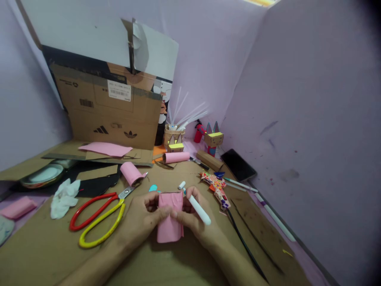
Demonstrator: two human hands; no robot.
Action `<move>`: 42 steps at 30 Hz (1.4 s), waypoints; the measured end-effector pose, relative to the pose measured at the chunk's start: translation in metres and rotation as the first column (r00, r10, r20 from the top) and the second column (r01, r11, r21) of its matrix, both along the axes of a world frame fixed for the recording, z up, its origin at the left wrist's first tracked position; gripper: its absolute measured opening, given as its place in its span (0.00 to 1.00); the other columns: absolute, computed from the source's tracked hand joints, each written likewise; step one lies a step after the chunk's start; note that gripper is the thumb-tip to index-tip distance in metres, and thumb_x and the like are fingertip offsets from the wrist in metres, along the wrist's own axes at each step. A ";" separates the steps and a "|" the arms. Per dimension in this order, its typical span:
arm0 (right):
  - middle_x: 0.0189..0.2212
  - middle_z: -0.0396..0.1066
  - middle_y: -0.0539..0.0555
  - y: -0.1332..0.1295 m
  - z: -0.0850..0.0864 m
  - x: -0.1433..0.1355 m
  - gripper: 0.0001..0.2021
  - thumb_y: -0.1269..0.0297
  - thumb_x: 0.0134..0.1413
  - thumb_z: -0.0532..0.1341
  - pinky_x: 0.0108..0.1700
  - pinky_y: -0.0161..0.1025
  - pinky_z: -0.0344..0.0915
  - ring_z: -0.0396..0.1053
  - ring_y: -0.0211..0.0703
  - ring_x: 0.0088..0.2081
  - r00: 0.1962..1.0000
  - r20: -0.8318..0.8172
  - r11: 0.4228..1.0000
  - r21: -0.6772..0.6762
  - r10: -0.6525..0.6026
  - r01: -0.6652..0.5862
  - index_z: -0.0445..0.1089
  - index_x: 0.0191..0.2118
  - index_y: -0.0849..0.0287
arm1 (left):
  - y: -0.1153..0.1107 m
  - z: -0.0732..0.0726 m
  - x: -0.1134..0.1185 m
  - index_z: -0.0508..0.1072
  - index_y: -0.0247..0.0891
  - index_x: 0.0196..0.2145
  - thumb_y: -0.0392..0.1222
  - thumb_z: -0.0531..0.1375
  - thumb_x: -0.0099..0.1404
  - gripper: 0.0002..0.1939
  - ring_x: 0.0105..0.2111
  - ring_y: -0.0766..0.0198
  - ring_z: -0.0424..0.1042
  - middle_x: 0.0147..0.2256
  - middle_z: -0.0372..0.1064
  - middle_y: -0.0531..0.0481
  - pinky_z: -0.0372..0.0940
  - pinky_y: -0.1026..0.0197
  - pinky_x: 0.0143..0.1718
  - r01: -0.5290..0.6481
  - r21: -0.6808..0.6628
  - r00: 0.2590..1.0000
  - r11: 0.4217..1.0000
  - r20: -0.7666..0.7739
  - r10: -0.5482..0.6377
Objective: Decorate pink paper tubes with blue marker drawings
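Note:
A pink paper-covered piece (170,230) is held upright between both hands, low in the middle of the view. My left hand (149,214) grips its left side, thumb on the front face. My right hand (195,214) grips the right side, thumb also on the front. A white marker (200,210) rests between the fingers of my right hand, slanting down to the right. Just behind the hands lie a small white cap (181,185) and a light blue piece (152,188). Scissors (102,238) with red and yellow handles lie open left of my left hand.
Pink rolls (131,173) lie behind the hands. A large cardboard box (113,111) stands at the back left. To the right are a floral-patterned glue gun (218,194) with a black cord, a dark phone (238,164) and a white stick (276,218). Crumpled tissue (64,198) lies left.

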State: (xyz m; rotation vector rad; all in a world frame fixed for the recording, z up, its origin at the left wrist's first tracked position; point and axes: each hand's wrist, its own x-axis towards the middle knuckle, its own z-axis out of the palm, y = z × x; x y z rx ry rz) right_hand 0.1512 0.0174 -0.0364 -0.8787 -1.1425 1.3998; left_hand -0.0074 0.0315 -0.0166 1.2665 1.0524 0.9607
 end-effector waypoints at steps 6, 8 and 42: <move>0.21 0.56 0.42 -0.002 -0.004 -0.004 0.20 0.65 0.37 0.68 0.24 0.32 0.51 0.55 0.35 0.22 0.999 0.046 1.000 0.009 -0.004 0.004 0.52 0.29 0.53 | -0.006 0.001 0.008 0.72 0.33 0.24 0.48 0.65 0.47 0.13 0.26 0.60 0.68 0.24 0.72 0.48 0.63 0.62 0.27 -0.090 -0.009 0.995 0.996 -0.035 0.089; 0.22 0.57 0.43 -0.002 -0.003 -0.002 0.20 0.66 0.37 0.68 0.24 0.32 0.51 0.55 0.35 0.23 0.996 0.094 1.000 0.004 0.001 -0.002 0.53 0.29 0.54 | -0.003 0.004 0.007 0.72 0.33 0.23 0.48 0.65 0.47 0.14 0.23 0.64 0.66 0.22 0.71 0.49 0.60 0.65 0.23 -0.098 -0.008 0.994 0.995 -0.057 0.097; 0.22 0.57 0.43 0.013 -0.005 0.017 0.18 0.65 0.37 0.67 0.26 0.33 0.54 0.57 0.37 0.25 0.947 0.100 0.952 0.050 -0.305 0.302 0.54 0.28 0.55 | 0.032 -0.001 -0.009 0.62 0.39 0.26 0.41 0.61 0.47 0.10 0.13 0.71 0.56 0.17 0.60 0.60 0.51 0.69 0.14 -0.193 0.053 0.967 0.980 -0.161 0.199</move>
